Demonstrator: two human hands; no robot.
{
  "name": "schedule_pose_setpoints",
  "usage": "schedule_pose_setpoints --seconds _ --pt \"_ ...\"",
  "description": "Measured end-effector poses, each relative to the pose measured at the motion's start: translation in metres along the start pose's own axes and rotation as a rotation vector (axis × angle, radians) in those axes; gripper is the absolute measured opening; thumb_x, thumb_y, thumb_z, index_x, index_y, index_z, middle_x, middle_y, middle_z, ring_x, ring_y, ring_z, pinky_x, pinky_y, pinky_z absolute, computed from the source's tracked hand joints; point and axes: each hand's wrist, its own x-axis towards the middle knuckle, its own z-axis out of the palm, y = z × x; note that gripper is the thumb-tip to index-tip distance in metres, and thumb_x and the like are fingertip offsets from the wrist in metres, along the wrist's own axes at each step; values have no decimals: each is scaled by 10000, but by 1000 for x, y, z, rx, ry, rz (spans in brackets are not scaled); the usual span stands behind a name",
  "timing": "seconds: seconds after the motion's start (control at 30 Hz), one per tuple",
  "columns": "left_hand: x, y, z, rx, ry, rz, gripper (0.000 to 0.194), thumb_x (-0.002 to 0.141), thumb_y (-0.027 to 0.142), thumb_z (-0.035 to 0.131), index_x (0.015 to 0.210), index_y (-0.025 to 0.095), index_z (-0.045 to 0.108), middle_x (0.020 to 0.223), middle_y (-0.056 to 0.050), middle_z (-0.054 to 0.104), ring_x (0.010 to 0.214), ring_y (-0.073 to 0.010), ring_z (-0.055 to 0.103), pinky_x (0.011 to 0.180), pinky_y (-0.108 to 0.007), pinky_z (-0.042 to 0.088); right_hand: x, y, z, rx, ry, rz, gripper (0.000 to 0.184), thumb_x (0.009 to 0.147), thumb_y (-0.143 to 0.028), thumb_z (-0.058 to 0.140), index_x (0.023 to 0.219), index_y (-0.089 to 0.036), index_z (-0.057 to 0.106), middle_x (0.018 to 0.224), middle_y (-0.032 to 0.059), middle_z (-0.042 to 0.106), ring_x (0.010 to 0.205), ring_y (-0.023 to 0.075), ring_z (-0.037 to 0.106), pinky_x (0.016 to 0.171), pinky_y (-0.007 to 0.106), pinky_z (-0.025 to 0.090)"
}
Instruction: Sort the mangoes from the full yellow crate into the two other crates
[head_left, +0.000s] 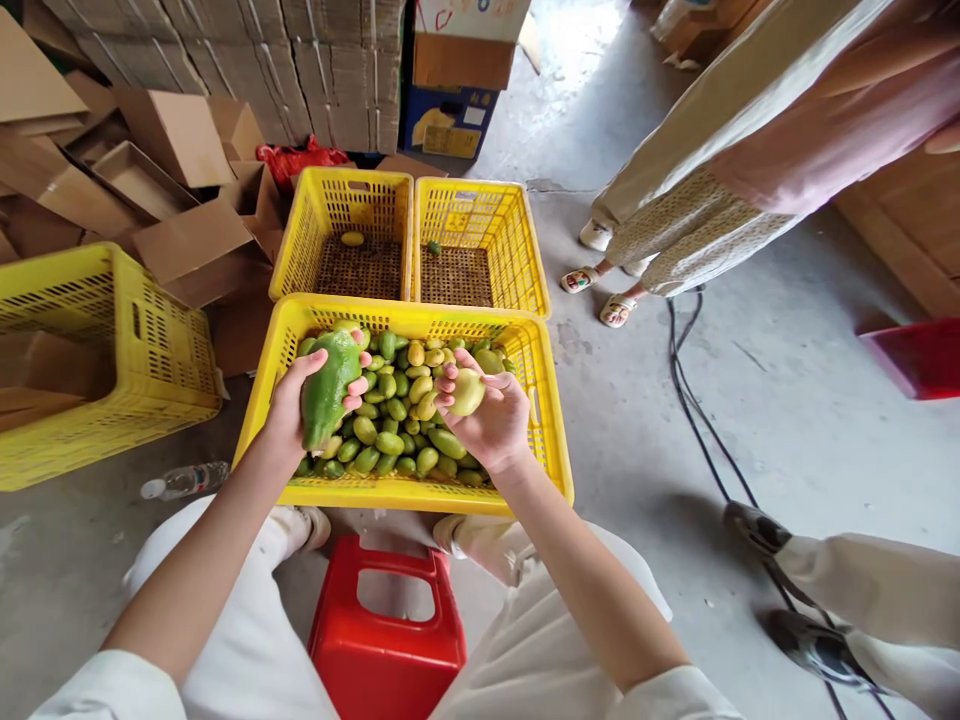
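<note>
My left hand (pixel 286 405) is wrapped round a large green fruit (pixel 328 388) that looks like a papaya, held tilted above the near yellow crate (pixel 420 493). In my right hand (pixel 496 422), palm up with the fingers curled, is a small pale yellow-green fruit (pixel 468 392). Beneath both hands the crate is loaded with small oval fruits (pixel 390 442), mostly green with some yellowish ones. Behind it stand two more yellow crates side by side. The far left crate (pixel 342 180) holds one yellow fruit (pixel 352 239); the far right crate (pixel 517 240) holds one green fruit (pixel 433 248).
A red stool (pixel 386 640) stands between my legs. At left are a yellow crate (pixel 161 350) with cardboard inside, a plastic bottle (pixel 187 480) and heaped cardboard boxes (pixel 187 240). Two people stand at upper right; another person's shoes (pixel 757 528) rest by black cables (pixel 697 410).
</note>
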Motion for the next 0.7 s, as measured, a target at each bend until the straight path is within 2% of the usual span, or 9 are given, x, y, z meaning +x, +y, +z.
schedule_pose_setpoints --seconds 0.1,0.17,0.23,0.33,0.47,0.6,0.7 --pt "6 -1 3 0 77 -7 513 919 460 598 1243 102 770 893 -131 795 601 -198 708 499 -265 568 1 2 1 9 -5 35 399 760 -259 626 1146 -210 714 975 55 759 884 197 711 803 309 653" --pt "9 -2 4 -7 142 -28 598 923 417 516 1350 75 758 992 -177 839 743 -282 808 609 -355 671 2 3 0 20 3 79 455 766 -243 599 1201 -205 728 993 64 794 917 215 746 848 342 673" --pt "11 -4 4 -6 174 -48 649 884 332 511 1440 76 729 1089 -190 864 912 -343 860 757 -445 728 3 5 -2 17 2 105 523 790 -224 580 1293 -220 725 991 51 814 935 233 768 901 403 688" --pt "12 -6 4 18 159 -66 626 880 282 572 1463 111 724 1153 -183 877 1051 -374 870 890 -501 737 4 7 -5 -15 -16 99 611 835 -210 564 1429 -252 699 1020 35 837 974 255 786 1017 516 682" --pt "13 -8 0 87 193 -51 418 926 291 712 1313 149 782 1109 -163 886 1059 -352 875 917 -432 738 5 6 -6 -48 0 48 612 861 -183 559 1450 -263 707 1131 44 861 1081 260 801 1117 563 651" --pt "14 -12 -8 72 249 -28 271 893 305 812 1124 165 784 949 -109 863 816 -237 847 764 -294 714 6 6 -7 -30 9 16 493 857 -160 608 1326 -238 740 1162 47 868 1145 257 813 1173 566 636" --pt "14 -14 -7 0 226 -59 224 883 275 792 1076 164 764 916 -94 839 756 -199 808 761 -300 710 8 8 -9 -14 14 6 455 841 -143 657 1278 -242 732 1145 37 868 1144 254 824 1162 569 651"
